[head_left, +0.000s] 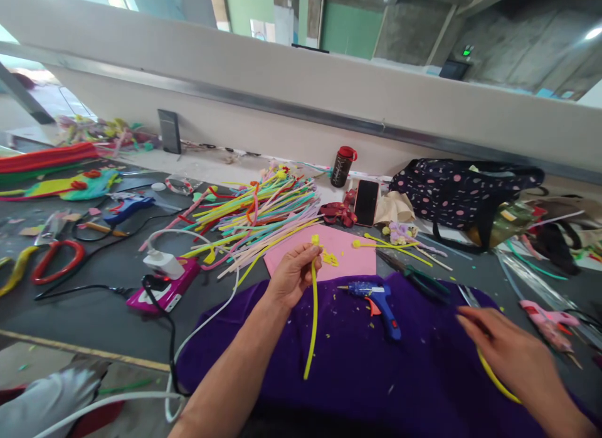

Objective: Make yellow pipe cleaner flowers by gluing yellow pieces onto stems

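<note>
My left hand (295,272) is closed in a pinch on a yellow pipe cleaner (313,337). Its long stem hangs down over the purple cloth, and a small yellow tuft (315,239) shows above the fingertips. At the right, my right hand (505,347), a little blurred, is closed over the middle of a pair of scissors (496,380). The metal blades stick out beyond the fingers and a yellow handle loop shows below; the hand hides the rest. Between the hands a blue glue gun (380,303) lies on the purple cloth (357,369). Yellow clippings (330,260) are scattered on a pink sheet (360,246).
Behind the pink sheet lies a heap of coloured pipe cleaners (263,206). Dark-handled pliers (418,280) rest near the glue gun. A pink power strip (167,290) trails cables at left. A phone (366,202), a bottle (343,167) and a patterned bag (456,196) stand along the partition.
</note>
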Demonstrator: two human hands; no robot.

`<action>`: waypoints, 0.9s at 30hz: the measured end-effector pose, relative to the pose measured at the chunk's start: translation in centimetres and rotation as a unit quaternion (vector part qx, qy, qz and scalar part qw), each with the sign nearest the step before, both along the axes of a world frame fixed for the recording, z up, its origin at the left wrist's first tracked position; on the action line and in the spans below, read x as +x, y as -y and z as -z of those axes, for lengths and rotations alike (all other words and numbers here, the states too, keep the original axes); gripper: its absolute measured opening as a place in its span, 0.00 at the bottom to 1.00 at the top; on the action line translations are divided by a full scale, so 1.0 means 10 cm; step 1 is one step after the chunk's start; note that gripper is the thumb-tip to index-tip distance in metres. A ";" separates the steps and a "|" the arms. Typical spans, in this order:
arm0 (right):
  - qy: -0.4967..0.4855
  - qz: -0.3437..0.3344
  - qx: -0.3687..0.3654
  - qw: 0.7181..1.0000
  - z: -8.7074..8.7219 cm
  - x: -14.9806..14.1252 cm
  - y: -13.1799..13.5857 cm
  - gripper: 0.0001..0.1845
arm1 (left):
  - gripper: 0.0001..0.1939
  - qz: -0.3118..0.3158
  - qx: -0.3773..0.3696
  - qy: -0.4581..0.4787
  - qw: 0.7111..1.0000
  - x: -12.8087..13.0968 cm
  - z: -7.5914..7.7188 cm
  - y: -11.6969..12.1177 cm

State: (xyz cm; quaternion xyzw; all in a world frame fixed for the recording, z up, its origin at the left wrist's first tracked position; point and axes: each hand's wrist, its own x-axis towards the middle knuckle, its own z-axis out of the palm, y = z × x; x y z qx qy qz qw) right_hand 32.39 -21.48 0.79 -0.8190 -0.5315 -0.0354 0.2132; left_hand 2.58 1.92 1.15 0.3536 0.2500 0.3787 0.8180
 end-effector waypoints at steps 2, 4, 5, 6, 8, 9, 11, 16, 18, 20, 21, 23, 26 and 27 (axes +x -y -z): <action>0.012 -0.116 -0.024 0.993 -0.17 -0.28 -0.39 0.10 | 0.11 0.004 0.003 -0.017 1.000 0.02 0.02 0.01; 0.013 -0.202 -0.052 0.978 -0.30 -0.51 -0.85 0.10 | 0.11 0.010 0.007 -0.038 0.999 0.04 0.04 0.02; 0.017 -0.237 -0.065 0.969 -0.34 -0.61 -1.07 0.11 | 0.12 0.013 0.010 -0.046 0.999 0.04 0.05 0.02; 0.032 -0.264 -0.078 0.961 -0.35 -0.69 -1.29 0.11 | 0.12 0.016 0.013 -0.051 0.998 0.04 0.07 0.01; 0.086 -0.303 -0.128 0.941 -0.31 -0.81 -1.68 0.13 | 0.12 0.018 0.021 -0.053 0.998 0.05 0.10 -0.01; 0.097 -0.312 -0.140 0.935 -0.27 -0.85 -1.85 0.14 | 0.12 0.017 0.024 -0.052 0.998 0.04 0.11 -0.02; 0.111 -0.316 -0.154 0.929 -0.17 -0.91 -2.10 0.12 | 0.11 0.013 0.028 -0.053 0.998 0.04 0.14 -0.06; 0.134 -0.320 -0.190 0.918 -0.01 -0.95 -2.40 0.11 | 0.11 -0.006 0.015 -0.048 0.999 0.03 0.16 -0.11; 0.139 -0.329 -0.201 0.912 0.02 -0.97 -2.45 0.12 | 0.11 -0.004 0.009 -0.044 0.999 0.02 0.15 -0.11; 0.142 -0.337 -0.209 0.907 0.04 -0.99 -2.49 0.12 | 0.11 0.002 0.008 -0.043 0.999 0.02 0.14 -0.10; 0.144 -0.339 -0.212 0.905 0.05 -0.99 -2.50 0.12 | 0.11 0.004 0.009 -0.044 0.999 0.02 0.14 -0.10; 0.149 -0.337 -0.213 0.905 0.06 -0.97 -2.52 0.13 | 0.11 0.000 0.007 -0.048 0.999 0.03 0.15 -0.10; 0.155 -0.334 -0.210 0.906 0.05 -0.89 -2.52 0.15 | 0.11 -0.005 0.005 -0.054 0.999 0.04 0.16 -0.10; 0.155 -0.337 -0.210 0.904 0.05 -0.86 -2.52 0.15 | 0.11 -0.004 0.007 -0.055 0.998 0.04 0.17 -0.10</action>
